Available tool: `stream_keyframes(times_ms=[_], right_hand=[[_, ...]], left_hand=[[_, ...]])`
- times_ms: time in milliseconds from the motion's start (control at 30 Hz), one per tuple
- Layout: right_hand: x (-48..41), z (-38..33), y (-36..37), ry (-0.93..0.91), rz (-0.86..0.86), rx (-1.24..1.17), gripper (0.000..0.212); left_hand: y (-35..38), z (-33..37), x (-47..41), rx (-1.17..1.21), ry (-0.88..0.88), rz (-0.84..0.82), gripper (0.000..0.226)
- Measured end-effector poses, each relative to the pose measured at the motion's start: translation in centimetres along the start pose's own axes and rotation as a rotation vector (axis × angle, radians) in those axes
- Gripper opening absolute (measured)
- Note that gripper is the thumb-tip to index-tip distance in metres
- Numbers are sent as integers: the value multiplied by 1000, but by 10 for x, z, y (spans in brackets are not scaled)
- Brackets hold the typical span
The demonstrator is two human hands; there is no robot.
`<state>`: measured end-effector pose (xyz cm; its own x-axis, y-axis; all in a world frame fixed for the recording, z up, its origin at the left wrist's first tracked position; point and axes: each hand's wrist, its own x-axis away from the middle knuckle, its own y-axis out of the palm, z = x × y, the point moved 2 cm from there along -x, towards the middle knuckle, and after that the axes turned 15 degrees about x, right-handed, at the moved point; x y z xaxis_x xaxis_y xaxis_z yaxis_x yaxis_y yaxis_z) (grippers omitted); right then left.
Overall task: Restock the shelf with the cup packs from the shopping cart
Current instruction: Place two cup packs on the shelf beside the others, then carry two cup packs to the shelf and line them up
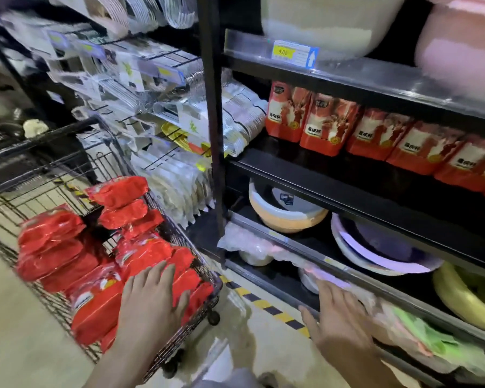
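A wire shopping cart (53, 161) at the left holds several red cup packs (95, 301) piled on each other. My left hand (151, 301) lies flat with straight fingers on the packs at the cart's near right corner. On the black middle shelf (333, 189) at the right, several red and white cup packs (328, 124) stand in a row. My right hand (339, 323) is spread open, empty, in front of the lower shelf edge.
Stacked plastic basins (289, 211) and a purple one (381, 247) fill the lower shelves. Bagged goods (431, 340) lie at the bottom right. Racks of packaged hangers (151, 107) stand behind the cart. A yellow-black floor stripe (263, 302) runs along the shelf base.
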<state>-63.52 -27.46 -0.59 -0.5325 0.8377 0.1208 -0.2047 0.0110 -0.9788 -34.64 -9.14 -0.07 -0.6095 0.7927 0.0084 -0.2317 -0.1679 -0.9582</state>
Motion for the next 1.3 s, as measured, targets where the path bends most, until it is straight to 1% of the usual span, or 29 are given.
stream_keyframes(times_ms=[133, 233, 367, 467, 567, 633, 700, 800, 833, 900, 1033, 1167, 1300], right_hand=[[-6, -63, -19, -82, -26, 7, 72], [-7, -116, -32, -74, -43, 25, 69], [-6, -179, -43, -111, 39, 6, 58], [-4, -217, -50, -145, 13, 6, 57], [-6, -247, -52, -206, -13, -5, 59], [-13, -264, -51, -247, -24, -23, 58], [-28, -279, -49, -288, -43, -15, 61], [-52, -302, -48, -332, -42, -18, 73], [-61, -310, -46, -347, -35, -28, 71], [-83, -326, -40, -375, -22, -30, 64], [-137, -356, -37, -452, -113, 29, 56], [-187, -383, -23, -535, -197, 105, 74], [-226, -408, -3, -567, -270, 124, 75]], left_hand=[[-17, -66, 35, 5, -94, -11, 73], [-29, -120, 64, 14, -174, -6, 73], [-39, -186, 96, 25, -277, -23, 76], [-44, -224, 112, 37, -346, -40, 77], [-48, -249, 119, 61, -403, -15, 76], [-49, -260, 118, 94, -440, 6, 75], [-47, -267, 114, 107, -480, 16, 73], [-39, -271, 102, 135, -559, 27, 60], [-35, -270, 96, 155, -589, 33, 58], [-25, -267, 82, 210, -632, 27, 62], [-12, -254, 40, 314, -731, -5, 66], [9, -245, -10, 375, -820, -68, 64], [40, -252, -48, 406, -914, -136, 61]])
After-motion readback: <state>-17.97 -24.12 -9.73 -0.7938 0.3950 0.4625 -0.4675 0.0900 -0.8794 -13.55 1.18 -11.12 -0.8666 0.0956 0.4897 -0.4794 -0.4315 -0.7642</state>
